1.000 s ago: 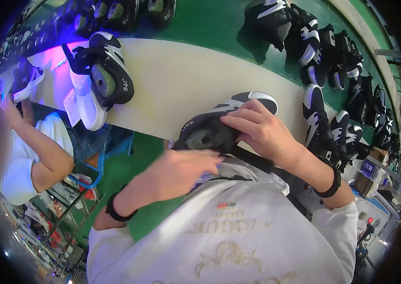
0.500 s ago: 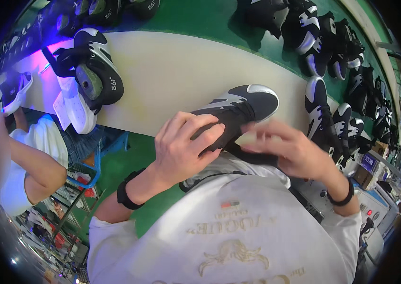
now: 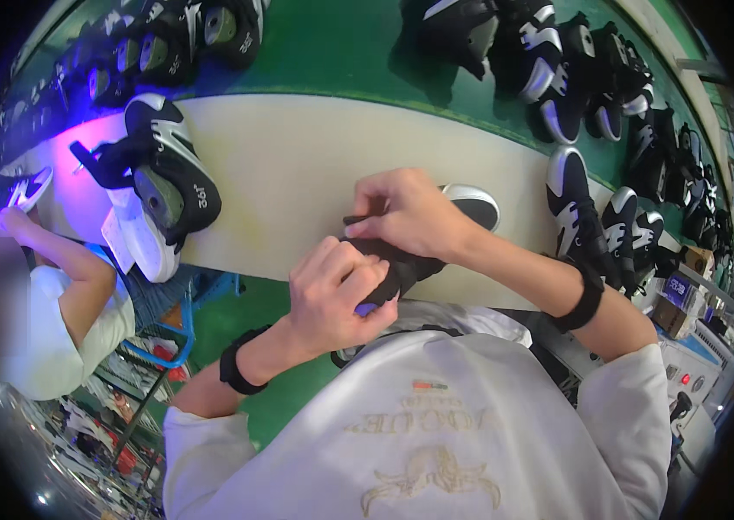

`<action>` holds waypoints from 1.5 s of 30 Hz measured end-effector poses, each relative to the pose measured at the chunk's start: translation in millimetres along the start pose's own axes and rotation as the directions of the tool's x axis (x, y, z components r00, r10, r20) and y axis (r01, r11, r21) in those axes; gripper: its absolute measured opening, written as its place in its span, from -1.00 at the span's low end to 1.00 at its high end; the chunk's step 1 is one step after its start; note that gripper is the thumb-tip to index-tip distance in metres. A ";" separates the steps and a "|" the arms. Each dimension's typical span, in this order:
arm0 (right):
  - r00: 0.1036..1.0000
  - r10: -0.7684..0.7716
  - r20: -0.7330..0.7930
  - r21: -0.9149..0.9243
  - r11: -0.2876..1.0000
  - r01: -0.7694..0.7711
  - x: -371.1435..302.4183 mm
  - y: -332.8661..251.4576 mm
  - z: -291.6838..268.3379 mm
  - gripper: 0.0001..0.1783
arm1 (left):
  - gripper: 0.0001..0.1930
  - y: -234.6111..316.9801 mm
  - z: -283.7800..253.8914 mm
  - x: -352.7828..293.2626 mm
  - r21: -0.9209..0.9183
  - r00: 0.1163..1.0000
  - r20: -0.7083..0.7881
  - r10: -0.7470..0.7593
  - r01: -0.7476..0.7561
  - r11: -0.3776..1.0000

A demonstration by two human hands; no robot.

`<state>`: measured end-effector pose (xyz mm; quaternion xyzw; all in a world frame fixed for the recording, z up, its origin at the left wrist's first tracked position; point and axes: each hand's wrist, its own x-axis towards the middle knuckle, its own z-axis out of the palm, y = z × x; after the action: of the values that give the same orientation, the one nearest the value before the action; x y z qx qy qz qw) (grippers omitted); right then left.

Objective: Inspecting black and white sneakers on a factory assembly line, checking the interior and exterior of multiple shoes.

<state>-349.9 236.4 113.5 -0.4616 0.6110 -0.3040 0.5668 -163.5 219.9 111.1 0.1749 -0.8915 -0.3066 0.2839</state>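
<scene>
A black shoe upper with a pale, glossy toe (image 3: pixel 476 206) lies before me at the near edge of the pale worktop, its toe pointing to the far right. My left hand (image 3: pixel 338 290) is closed round its black heel end, fingers curled over the collar. Reaching across it, my right hand (image 3: pixel 410 212) pinches a thin dark edge near the collar, perhaps part of the tongue or lining. The hand and forearm hide most of the shoe's middle and laces. A bluish patch shows inside the opening below my left fingers.
On the pale worktop (image 3: pixel 298 147), a black upper (image 3: pixel 168 186) leans by a white sole (image 3: pixel 155 247) at left. More black-and-white shoes (image 3: pixel 571 204) stand at right and along the green conveyor (image 3: pixel 332 52). A co-worker (image 3: pixel 64 303) sits at far left, handling a shoe.
My right hand has swung left and away from me, across the shoe, and now pinches its edge. My left hand stays at the heel end. The shoe's toe has shifted slightly nearer.
</scene>
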 end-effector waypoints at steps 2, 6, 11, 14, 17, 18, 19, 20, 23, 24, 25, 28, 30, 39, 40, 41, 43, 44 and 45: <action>0.998 -0.046 -0.043 -0.093 0.995 0.042 17.6 13.1 12.3 -0.92 | -0.67 3.5 3.5 2.7 0.015 1.000 -0.013 0.027 -0.027 1.000; 0.984 -0.178 0.027 -0.308 0.934 0.178 36.2 22.5 3.8 -0.96 | -0.66 8.8 7.4 3.1 0.141 0.998 -0.049 0.051 -0.043 0.989; 0.768 -0.337 -0.545 -0.377 0.917 0.134 20.6 0.5 -108.4 -0.78 | -0.63 -13.5 4.6 12.3 0.337 0.890 -0.415 -0.191 0.346 0.876; 0.793 0.096 -0.602 -0.267 0.912 -0.313 34.0 25.6 -170.2 -0.34 | -0.66 -48.8 0.4 101.0 0.386 0.860 -0.492 -0.133 0.353 0.853; 0.763 0.190 -0.617 0.117 0.982 -0.150 70.8 68.9 -187.4 -0.22 | -0.63 -60.9 11.7 170.7 0.268 0.860 -0.508 -0.047 0.209 0.941; 0.713 0.127 -0.689 0.029 0.988 -0.149 76.2 61.6 -181.3 -0.24 | -0.60 -62.6 18.9 184.4 0.221 0.907 -0.414 -0.076 0.181 0.958; 0.662 0.059 -0.747 -0.058 0.986 -0.153 79.6 51.2 -170.8 -0.26 | -0.56 -63.5 32.4 193.2 0.160 0.940 -0.322 -0.110 0.168 0.973; 0.670 -0.012 -0.742 -0.087 0.993 -0.078 80.4 40.6 -165.9 -0.30 | -0.48 -62.3 48.4 207.3 0.194 0.954 -0.289 -0.076 0.136 0.972; 0.809 -0.300 -0.506 -0.201 0.953 0.227 63.3 34.1 -159.0 -0.52 | -0.14 -92.5 90.1 247.8 0.173 0.924 -0.059 -0.378 0.382 0.908; 0.821 -0.199 -0.534 -0.146 0.979 0.142 48.8 31.0 -156.1 -0.63 | -0.11 -101.5 91.6 258.5 0.260 0.899 -0.080 -0.431 0.437 0.861; 0.823 -0.203 -0.531 -0.152 0.978 0.143 32.8 28.6 -158.4 -0.63 | -0.07 -105.6 90.0 268.2 0.342 0.869 -0.107 -0.483 0.488 0.803; 0.914 -0.041 -0.404 -0.173 0.984 -0.033 -14.1 23.2 -159.3 -0.64 | -0.10 -116.7 63.5 276.3 0.294 0.793 0.017 -0.609 0.578 0.761; 0.908 -0.103 -0.407 -0.115 0.991 0.061 -37.6 23.0 -151.3 -0.60 | -0.22 -129.0 48.9 260.8 -0.044 0.800 0.147 -0.581 0.592 0.805; 0.732 -0.637 -0.242 -0.479 0.734 0.481 -91.9 -3.0 -48.6 -0.11 | -0.24 26.6 14.9 51.4 0.180 0.824 0.310 -0.474 0.439 0.880; 0.805 -0.563 -0.187 -0.404 0.791 0.459 -97.6 3.3 -40.0 -0.18 | -0.21 32.8 14.3 44.1 0.190 0.789 0.392 -0.473 0.433 0.881; 0.815 -0.546 -0.194 -0.394 0.804 0.444 -103.8 9.6 -31.0 -0.18 | -0.18 38.0 12.8 38.3 0.197 0.749 0.472 -0.465 0.425 0.884; 0.826 -0.533 -0.185 -0.334 0.824 0.457 -112.5 17.0 -22.6 -0.28 | -0.24 36.2 12.5 37.6 0.168 0.757 0.490 -0.432 0.405 0.899; 0.823 -0.523 -0.224 -0.278 0.843 0.460 -119.1 20.5 -20.2 -0.38 | -0.31 29.5 16.1 35.6 -0.051 0.809 0.459 -0.367 0.437 0.898; 0.823 -0.521 -0.225 -0.281 0.844 0.457 -123.7 23.5 -20.3 -0.38 | -0.37 23.7 18.2 35.5 -0.269 0.858 0.409 -0.310 0.438 0.858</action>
<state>-383.3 354.9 146.9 -0.6117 0.5773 -0.4367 0.3190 -205.6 228.6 128.7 0.2362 -0.8055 -0.5375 0.0803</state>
